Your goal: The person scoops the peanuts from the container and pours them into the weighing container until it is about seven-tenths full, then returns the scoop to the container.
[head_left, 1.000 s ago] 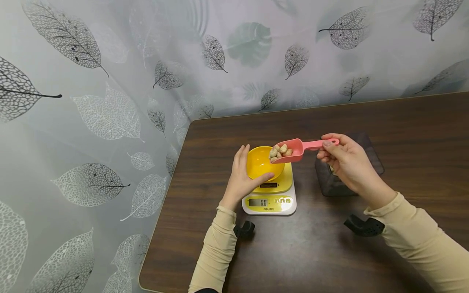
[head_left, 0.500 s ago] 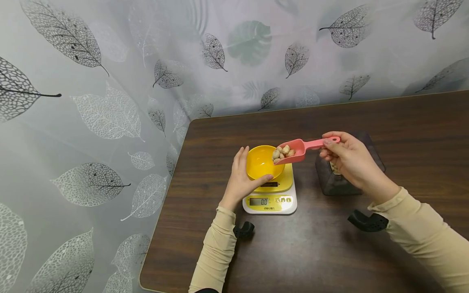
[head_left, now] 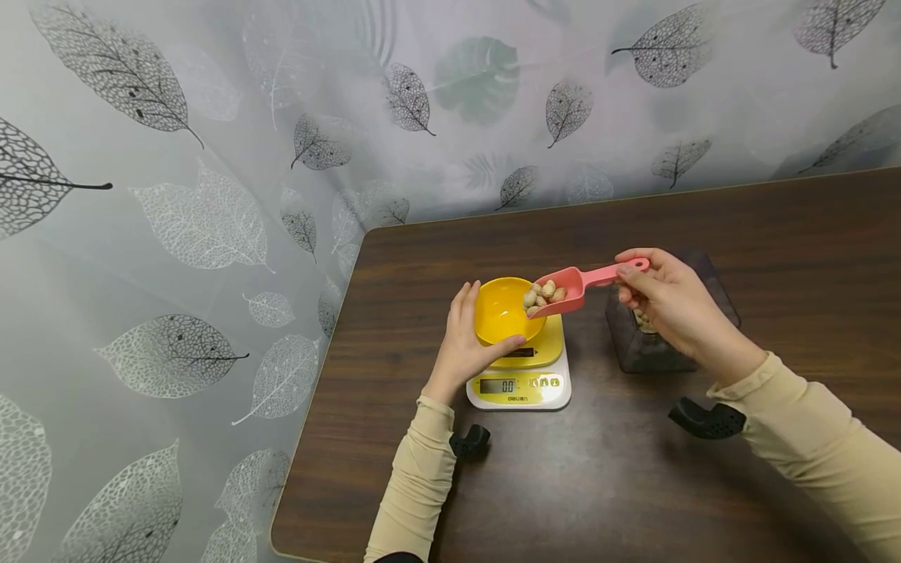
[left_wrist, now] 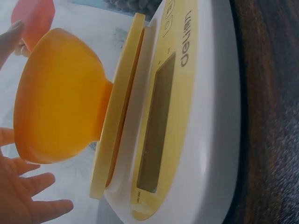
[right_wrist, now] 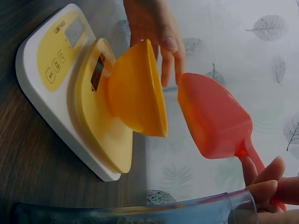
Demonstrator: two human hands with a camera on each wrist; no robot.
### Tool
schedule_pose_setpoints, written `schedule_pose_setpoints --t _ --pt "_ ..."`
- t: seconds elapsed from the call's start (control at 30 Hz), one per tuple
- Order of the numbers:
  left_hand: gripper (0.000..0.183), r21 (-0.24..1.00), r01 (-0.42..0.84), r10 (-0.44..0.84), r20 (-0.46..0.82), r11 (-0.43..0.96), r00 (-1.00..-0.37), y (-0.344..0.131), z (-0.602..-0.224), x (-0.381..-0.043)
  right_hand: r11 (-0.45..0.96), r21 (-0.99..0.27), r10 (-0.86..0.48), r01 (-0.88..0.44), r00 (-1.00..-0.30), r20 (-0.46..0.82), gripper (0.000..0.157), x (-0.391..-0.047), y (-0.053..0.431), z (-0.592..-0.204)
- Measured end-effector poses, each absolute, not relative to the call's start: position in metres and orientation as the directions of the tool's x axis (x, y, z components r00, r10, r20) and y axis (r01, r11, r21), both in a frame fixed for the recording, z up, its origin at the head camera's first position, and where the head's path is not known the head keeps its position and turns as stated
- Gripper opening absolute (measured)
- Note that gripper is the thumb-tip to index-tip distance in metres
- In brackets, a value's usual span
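Observation:
My right hand (head_left: 672, 305) pinches the handle of a pink scoop (head_left: 573, 288) between thumb and fingers. Several pale, rounded nuts (head_left: 549, 292) lie in the scoop, and its lip overlaps the right rim of a yellow bowl (head_left: 498, 313) in the head view. From the right wrist view, the scoop (right_wrist: 215, 116) is above the bowl, apart from its rim. The bowl stands upright on a yellow and white kitchen scale (head_left: 517, 397) whose display reads 0.0. Around the bowl's left side my left hand (head_left: 461, 336) spreads its fingers, thumb along the near side.
Under my right hand and forearm stands a dark see-through container (head_left: 651, 356) with more nuts inside, partly hidden. All this is on a dark wooden table (head_left: 394, 313). A leaf-patterned curtain (head_left: 479, 156) hangs behind the table and at its left.
The scoop and my right hand have shifted slightly right, so the scoop's lip overlaps less of the bowl. My left hand, the bowl and the display reading stay as they were.

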State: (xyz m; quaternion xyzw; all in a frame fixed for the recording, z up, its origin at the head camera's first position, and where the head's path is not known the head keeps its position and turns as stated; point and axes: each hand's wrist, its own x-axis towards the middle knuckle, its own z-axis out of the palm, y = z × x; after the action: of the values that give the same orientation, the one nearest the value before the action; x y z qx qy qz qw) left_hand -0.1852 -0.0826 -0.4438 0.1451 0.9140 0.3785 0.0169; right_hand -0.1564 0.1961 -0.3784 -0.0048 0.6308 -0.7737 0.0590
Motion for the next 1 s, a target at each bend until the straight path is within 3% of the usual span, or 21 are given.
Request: schedule_pose_setpoints --t 0.33,0.7,1.0 --pt "0.105 0.699 0.263 0.3 0.073 0.665 -0.951 -0.081 -0.444 -0.184 0.144 -0.988 -0.049 0.056 -0.997 -0.063 0.019 -0.154 0.191 -0.376" --pt "0.105 0.704 0.265 0.311 0.066 0.659 -0.948 -0.082 -0.446 -0.185 0.281 -0.96 -0.025 0.009 -1.0 -0.016 0.022 -0.152 0.186 -0.377" --pt "0.106 0.719 0.271 0.316 0.074 0.641 -0.946 -0.083 -0.448 -0.186 0.264 -0.964 -0.011 0.007 -1.0 -0.01 0.03 -0.15 0.181 -0.375"
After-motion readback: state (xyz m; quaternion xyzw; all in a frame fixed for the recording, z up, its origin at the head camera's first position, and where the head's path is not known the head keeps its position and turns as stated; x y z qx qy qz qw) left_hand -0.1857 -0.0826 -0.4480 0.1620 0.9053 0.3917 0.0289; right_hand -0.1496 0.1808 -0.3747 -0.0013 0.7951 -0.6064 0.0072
